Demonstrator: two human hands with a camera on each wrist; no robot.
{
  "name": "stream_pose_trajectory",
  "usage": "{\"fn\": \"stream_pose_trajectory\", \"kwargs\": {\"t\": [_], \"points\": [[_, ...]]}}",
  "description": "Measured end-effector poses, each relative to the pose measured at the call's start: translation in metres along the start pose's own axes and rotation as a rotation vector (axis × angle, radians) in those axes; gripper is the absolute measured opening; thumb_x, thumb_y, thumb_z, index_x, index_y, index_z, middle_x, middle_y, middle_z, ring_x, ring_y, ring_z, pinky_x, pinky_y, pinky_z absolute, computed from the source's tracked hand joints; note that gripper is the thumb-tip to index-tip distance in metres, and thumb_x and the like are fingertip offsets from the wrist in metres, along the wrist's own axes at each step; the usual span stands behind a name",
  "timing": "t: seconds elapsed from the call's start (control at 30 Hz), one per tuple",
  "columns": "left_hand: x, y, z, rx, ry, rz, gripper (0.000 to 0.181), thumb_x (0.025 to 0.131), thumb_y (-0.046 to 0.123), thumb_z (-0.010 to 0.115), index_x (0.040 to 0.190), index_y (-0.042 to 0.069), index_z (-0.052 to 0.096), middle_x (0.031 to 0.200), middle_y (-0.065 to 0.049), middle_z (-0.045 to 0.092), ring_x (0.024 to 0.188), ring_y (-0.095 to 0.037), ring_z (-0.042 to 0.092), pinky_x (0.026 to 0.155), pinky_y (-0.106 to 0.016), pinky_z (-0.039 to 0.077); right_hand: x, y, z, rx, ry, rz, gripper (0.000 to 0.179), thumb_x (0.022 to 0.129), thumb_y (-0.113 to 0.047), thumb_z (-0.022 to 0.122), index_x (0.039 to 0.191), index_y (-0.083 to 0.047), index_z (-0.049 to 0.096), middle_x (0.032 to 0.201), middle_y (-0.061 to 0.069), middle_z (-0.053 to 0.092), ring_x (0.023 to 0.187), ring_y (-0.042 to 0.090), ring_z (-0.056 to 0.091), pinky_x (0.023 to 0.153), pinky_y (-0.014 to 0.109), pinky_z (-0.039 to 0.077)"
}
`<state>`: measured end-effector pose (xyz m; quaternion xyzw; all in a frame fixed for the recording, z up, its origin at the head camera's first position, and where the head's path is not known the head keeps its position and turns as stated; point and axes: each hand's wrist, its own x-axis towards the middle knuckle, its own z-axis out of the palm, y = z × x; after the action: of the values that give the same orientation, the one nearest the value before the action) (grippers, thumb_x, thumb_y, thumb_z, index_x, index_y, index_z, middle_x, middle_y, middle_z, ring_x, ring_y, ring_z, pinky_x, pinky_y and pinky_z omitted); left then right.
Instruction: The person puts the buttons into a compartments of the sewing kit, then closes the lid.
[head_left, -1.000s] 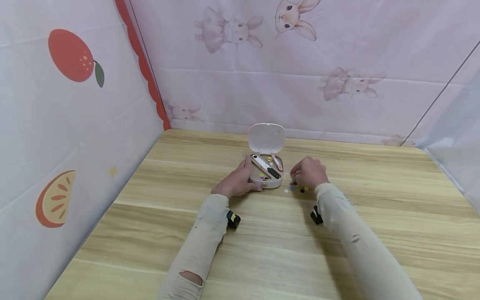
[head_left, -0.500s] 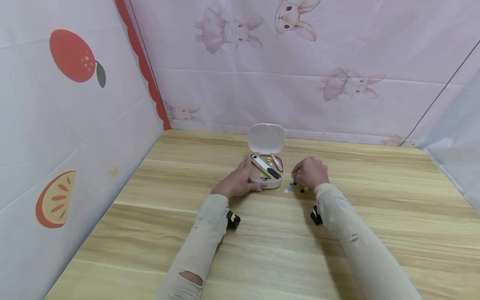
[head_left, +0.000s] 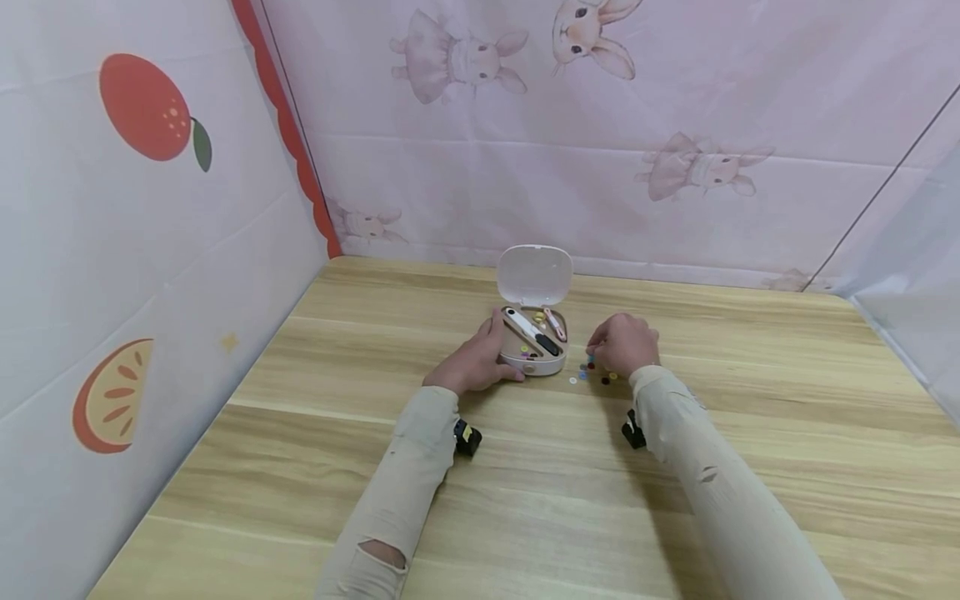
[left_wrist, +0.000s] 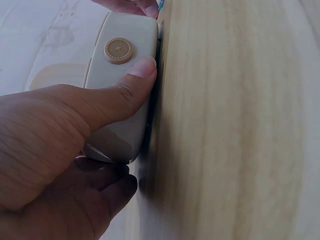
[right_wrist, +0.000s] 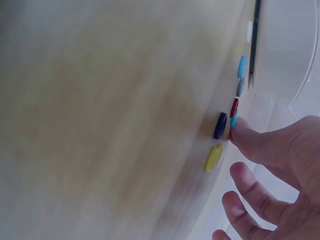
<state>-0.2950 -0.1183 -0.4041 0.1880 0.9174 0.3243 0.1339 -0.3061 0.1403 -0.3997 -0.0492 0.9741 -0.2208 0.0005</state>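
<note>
A pale box point(head_left: 544, 367) stands open on the desk point(head_left: 532, 500), its lid point(head_left: 534, 275) raised at twelve o'clock. Inside, a white-and-black tool point(head_left: 531, 331) lies slantwise from ten to four o'clock, with a small pink tool point(head_left: 554, 324) at two and a few tiny buttons point(head_left: 524, 350) at seven. The left hand point(head_left: 471, 360) grips the box from between eight and nine o'clock, thumb against the front wall, fingers curled round the side. At four o'clock from the box, just beside it, loose buttons point(head_left: 583, 375) in white, blue, red, yellow and a dark shade rest on the desk. The right hand point(head_left: 627, 343), at three o'clock, reaches them with its thumb tip; the lower fingers are spread, and whether a button is pinched cannot be told. Beyond, at twelve o'clock, hangs a pink rabbit-print cloth point(head_left: 585, 167).
</note>
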Motion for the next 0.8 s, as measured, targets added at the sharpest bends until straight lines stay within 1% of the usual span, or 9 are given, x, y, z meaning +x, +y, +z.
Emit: {"fn": "stream_pose_trajectory", "kwargs": {"t": [0.13,0.27,0.43,0.57,0.8], "points": [[0.0001,0.0002,-0.0002,0.001,0.002,0.004,0.117,0.092,0.032,0.076,0.160,0.002,-0.014,0.168,-0.020,0.000,0.154,-0.030,0.011,0.123,-0.039,0.016,0.0006,0.0001,-0.0004,-0.013,0.011,-0.015,0.006,0.086,-0.009,0.076,0.086,-0.010,0.082,0.101,0.011,0.077,0.104,0.039,0.064,0.096,0.066,0.037],[-0.0002,0.0008,-0.0005,0.003,0.003,0.004,0.117,0.092,0.032,0.076,0.159,0.002,-0.014,0.168,-0.020,-0.001,0.154,-0.030,0.011,0.123,-0.039,0.016,0.0009,-0.0013,-0.0010,-0.028,0.021,-0.030,0.007,0.085,-0.006,0.076,0.083,-0.010,0.082,0.100,0.011,0.077,0.101,0.038,0.063,0.095,0.064,0.037],[-0.0009,0.0020,-0.0014,0.009,0.003,0.007,0.116,0.092,0.032,0.076,0.159,0.001,-0.014,0.168,-0.021,-0.001,0.154,-0.030,0.010,0.123,-0.039,0.015,0.0008,-0.0022,-0.0020,-0.045,0.032,-0.040,0.009,0.083,-0.004,0.076,0.080,-0.010,0.081,0.094,0.009,0.077,0.096,0.036,0.062,0.092,0.060,0.038],[-0.0015,0.0031,-0.0022,0.004,0.005,0.012,0.117,0.092,0.031,0.076,0.159,0.001,-0.014,0.168,-0.022,-0.001,0.154,-0.031,0.011,0.123,-0.039,0.016,0.0007,-0.0025,-0.0024,-0.048,0.034,-0.041,0.009,0.082,-0.003,0.076,0.078,-0.010,0.081,0.089,0.008,0.077,0.093,0.035,0.062,0.091,0.059,0.039],[-0.0021,0.0027,-0.0011,0.008,-0.002,-0.008,0.116,0.092,0.032,0.075,0.159,0.003,-0.014,0.168,-0.020,-0.001,0.154,-0.030,0.010,0.123,-0.039,0.015,0.0019,-0.0013,-0.0004,-0.051,0.029,-0.049,0.010,0.082,-0.003,0.075,0.077,-0.010,0.080,0.085,0.007,0.076,0.090,0.035,0.062,0.090,0.059,0.039]]}}
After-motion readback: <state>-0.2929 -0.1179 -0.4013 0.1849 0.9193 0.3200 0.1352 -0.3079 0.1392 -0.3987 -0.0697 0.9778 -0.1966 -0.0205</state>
